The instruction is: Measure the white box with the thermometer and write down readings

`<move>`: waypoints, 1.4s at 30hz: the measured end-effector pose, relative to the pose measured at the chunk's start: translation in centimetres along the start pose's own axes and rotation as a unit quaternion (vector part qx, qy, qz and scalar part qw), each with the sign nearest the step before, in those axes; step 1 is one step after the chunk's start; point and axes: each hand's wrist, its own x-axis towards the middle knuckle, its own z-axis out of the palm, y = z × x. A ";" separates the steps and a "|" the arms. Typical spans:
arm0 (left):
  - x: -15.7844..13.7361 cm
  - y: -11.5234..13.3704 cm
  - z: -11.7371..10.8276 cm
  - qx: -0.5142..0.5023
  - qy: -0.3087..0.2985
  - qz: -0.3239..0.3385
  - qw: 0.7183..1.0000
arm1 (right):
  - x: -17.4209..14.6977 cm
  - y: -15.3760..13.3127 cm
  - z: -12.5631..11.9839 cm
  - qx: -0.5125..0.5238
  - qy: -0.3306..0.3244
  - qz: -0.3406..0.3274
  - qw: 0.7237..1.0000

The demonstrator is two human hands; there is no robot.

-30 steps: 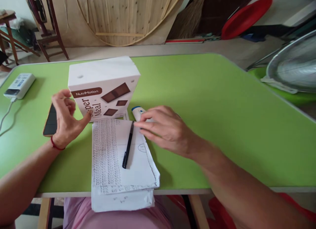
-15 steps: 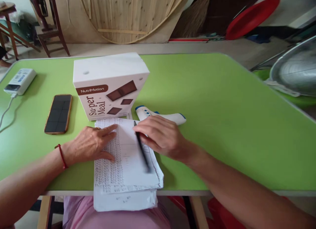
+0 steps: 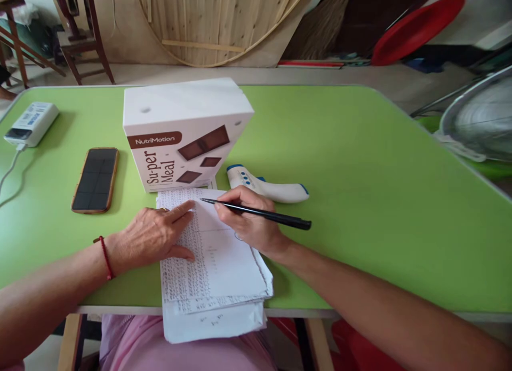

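Observation:
A stack of handwritten paper sheets (image 3: 234,264) lies at the table's front edge, its lower end sticking out over it. Dense writing fills the left part of the top sheet. My left hand (image 3: 160,235) rests on that written part with its fingers stretched out, holding nothing. Over the upper right of the sheet, my right hand (image 3: 252,219) grips a black pen (image 3: 276,216). The pen's tip points left, close to the paper near my left fingertips; whether it touches I cannot tell. Behind my right hand lies a white and blue infrared thermometer (image 3: 276,189).
A white NutriMotion box (image 3: 188,109) stands just beyond the papers. To the left lie a phone (image 3: 95,180) and a white power bank (image 3: 32,124) with a cable, all on the green table (image 3: 360,200). A chair (image 3: 82,45) stands behind.
The pen has swung in my right hand from pointing down toward me to lying with its tip to the left. My left hand stays on the paper. The view has shifted slightly.

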 end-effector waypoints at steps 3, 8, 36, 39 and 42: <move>0.0 0.0 0.0 -0.016 -0.001 0.004 1.000 | 0.1 0.0 0.0 -0.019 -0.007 -0.027 0.999; 0.1 0.0 -0.3 -0.019 -0.033 -0.005 0.999 | -0.1 0.3 0.0 -0.032 -0.024 -0.047 0.998; 0.0 -0.1 -0.4 -0.019 -0.019 -0.008 1.000 | 0.1 0.0 0.0 -0.041 -0.041 -0.009 0.998; 0.0 -0.1 -0.4 -0.016 -0.019 -0.008 1.000 | 0.1 0.1 0.0 -0.050 -0.031 -0.003 0.998; 0.0 -0.1 -0.3 -0.019 -0.020 -0.008 1.000 | 0.2 0.1 0.0 -0.049 -0.023 -0.009 0.999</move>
